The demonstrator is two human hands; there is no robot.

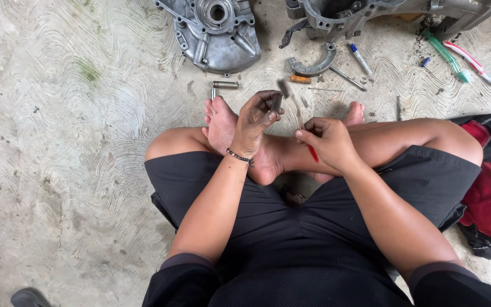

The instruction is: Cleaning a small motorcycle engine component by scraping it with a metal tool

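Grey concrete floor (58, 170) with swirly marks fills the frame. At the top lie a metal engine cover (214, 34), a curved metal piece (313, 65), pens and toothbrushes (456, 57). Mid-frame, the left hand (254, 125) pinches a small dark part (276, 102); the right hand (328, 142) grips a red tool (312, 152)

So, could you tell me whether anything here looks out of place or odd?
Two toothbrushes lie on the bare concrete floor among greasy engine casings, an odd spot for them. The left hand is blackened with grime and pinches a small dark part.
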